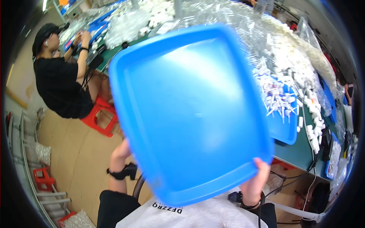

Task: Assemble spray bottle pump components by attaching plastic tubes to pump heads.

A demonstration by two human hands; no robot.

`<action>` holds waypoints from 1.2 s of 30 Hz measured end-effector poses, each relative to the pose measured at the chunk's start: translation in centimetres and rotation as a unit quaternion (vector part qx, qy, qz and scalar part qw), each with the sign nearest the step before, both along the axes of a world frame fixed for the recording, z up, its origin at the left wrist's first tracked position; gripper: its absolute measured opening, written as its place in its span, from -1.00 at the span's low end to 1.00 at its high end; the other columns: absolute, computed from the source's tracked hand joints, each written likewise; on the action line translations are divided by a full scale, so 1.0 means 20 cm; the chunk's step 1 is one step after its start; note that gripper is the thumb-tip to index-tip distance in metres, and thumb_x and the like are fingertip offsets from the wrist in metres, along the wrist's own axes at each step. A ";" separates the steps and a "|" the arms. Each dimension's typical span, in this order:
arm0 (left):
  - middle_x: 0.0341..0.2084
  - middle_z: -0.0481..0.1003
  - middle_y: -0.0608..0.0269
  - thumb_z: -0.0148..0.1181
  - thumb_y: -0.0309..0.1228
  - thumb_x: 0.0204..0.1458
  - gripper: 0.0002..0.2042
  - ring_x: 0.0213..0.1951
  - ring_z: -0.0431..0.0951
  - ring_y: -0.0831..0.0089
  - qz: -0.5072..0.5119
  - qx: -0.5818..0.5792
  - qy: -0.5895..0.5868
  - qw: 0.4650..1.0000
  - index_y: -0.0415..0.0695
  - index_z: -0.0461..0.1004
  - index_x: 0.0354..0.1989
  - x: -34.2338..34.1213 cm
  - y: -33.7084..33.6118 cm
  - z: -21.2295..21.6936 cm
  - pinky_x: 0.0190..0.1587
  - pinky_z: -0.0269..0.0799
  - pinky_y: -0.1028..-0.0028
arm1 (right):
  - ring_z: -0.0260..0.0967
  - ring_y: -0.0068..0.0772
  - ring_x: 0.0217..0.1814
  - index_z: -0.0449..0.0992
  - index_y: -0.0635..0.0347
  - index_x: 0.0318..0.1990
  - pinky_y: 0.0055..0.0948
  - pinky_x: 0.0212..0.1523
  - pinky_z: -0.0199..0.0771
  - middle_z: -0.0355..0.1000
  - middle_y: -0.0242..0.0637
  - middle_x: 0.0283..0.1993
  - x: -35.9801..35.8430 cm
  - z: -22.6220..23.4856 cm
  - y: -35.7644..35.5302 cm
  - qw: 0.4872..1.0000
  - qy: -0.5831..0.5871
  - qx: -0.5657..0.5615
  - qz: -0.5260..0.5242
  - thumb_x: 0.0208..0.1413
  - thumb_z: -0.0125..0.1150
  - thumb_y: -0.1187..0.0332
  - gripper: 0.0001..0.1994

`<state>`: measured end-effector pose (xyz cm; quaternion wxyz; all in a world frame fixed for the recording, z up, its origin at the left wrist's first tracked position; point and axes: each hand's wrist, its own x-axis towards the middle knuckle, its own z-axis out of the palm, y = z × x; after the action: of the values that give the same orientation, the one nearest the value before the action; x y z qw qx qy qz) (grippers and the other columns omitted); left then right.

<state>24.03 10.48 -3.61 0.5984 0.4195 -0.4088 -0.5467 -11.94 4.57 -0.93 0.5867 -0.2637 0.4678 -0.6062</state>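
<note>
A large blue plastic tray [194, 110] fills the middle of the view, tilted up in front of me with its bare inside facing me. My right hand [258, 180] grips its near right corner, the thumb over the rim and the other fingers mostly behind. At the left edge, my left hand [122, 149] holds the tray's side; its fingers are hidden behind the tray. A black band is around each wrist. Past the tray's right side, another blue tray [283, 127] lies on the green table, heaped with small white plastic pieces with thin stems [279, 97].
White cylindrical parts [313, 129] and clear plastic pieces [213, 15] are piled across the green table [291, 154]. A co-worker in black [62, 83] sits at the left on a red stool [102, 117], handling small things. Cables [313, 167] hang at the table's right edge.
</note>
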 end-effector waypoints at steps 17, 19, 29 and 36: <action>0.03 0.24 0.10 0.03 -0.19 0.04 -0.33 0.07 0.26 0.38 0.076 0.072 -0.100 0.989 -0.22 -0.09 0.25 -0.03 -0.29 0.32 0.08 0.18 0.45 | 0.17 -0.13 0.20 -0.05 0.32 0.19 0.00 0.06 0.34 0.10 0.00 0.21 0.33 0.10 0.02 0.907 -0.181 0.100 0.367 0.24 -0.18 0.32 -0.56; -0.04 0.30 0.14 -0.02 -0.25 0.10 -0.41 0.02 0.31 0.42 0.060 0.086 -0.093 0.990 -0.21 -0.06 0.25 0.06 -0.43 0.25 0.03 0.23 0.49 | 0.20 -0.13 0.18 -0.02 0.37 0.18 -0.04 0.07 0.35 0.14 0.03 0.17 0.32 0.07 -0.08 0.868 -0.191 0.138 0.438 0.25 -0.19 0.31 -0.57; 0.15 0.08 0.04 -0.09 -0.48 0.14 -0.53 0.16 0.18 0.32 0.278 -0.103 -0.327 0.897 -0.16 -0.01 0.23 -0.05 -0.73 0.19 0.12 0.15 0.40 | 0.15 -0.13 0.24 0.08 0.43 0.14 -0.19 0.22 0.21 0.17 0.04 0.16 0.44 0.11 -0.36 0.903 -0.226 0.003 0.365 0.22 -0.11 0.42 -0.62; -0.03 0.28 -0.03 0.17 -0.57 -0.17 -0.65 0.03 0.30 0.06 -0.023 -0.236 -0.587 0.774 -0.22 0.40 -0.11 -0.65 -0.62 0.50 0.06 0.22 0.27 | 0.35 -0.35 0.03 0.19 0.29 0.10 -0.40 0.03 0.33 0.41 -0.14 -0.07 0.24 -0.02 -0.13 0.847 -0.010 -0.067 0.527 0.19 -0.04 0.42 -0.66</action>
<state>11.12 -1.99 6.39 0.3096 0.4950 -0.8063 -0.0948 -7.12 1.96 -1.37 0.8039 -0.5027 0.2108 -0.2381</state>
